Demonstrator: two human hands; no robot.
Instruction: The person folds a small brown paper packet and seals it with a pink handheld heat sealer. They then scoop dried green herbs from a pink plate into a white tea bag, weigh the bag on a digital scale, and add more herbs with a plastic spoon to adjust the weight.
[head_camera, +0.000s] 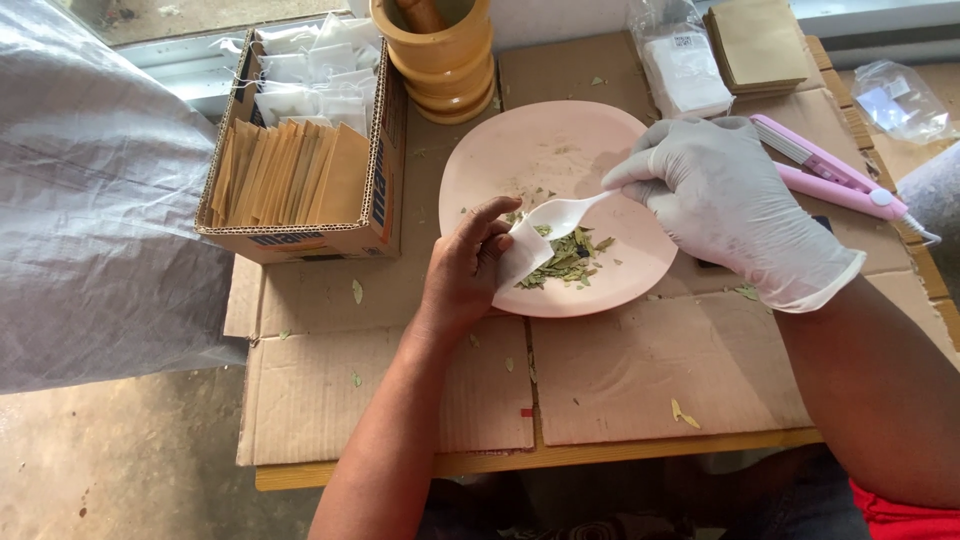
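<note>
Over the pink plate, head view: bare left hand pinching a small white bag by its edge, mouth held toward the spoon. Gloved right hand clenched on the handle of a white plastic spoon, bowl touching the bag. Just beyond the left fingertips, pile of dried green leaves on the plate. Left of the fingers, cardboard box of brown envelopes. Behind the right hand, pink sealer. Wooden mortar at the far edge.

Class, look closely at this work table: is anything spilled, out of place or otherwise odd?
Yes. Bits of dried leaf lie scattered on the cardboard, outside the pink plate. Also, only the right hand is gloved; the left hand is bare.
</note>
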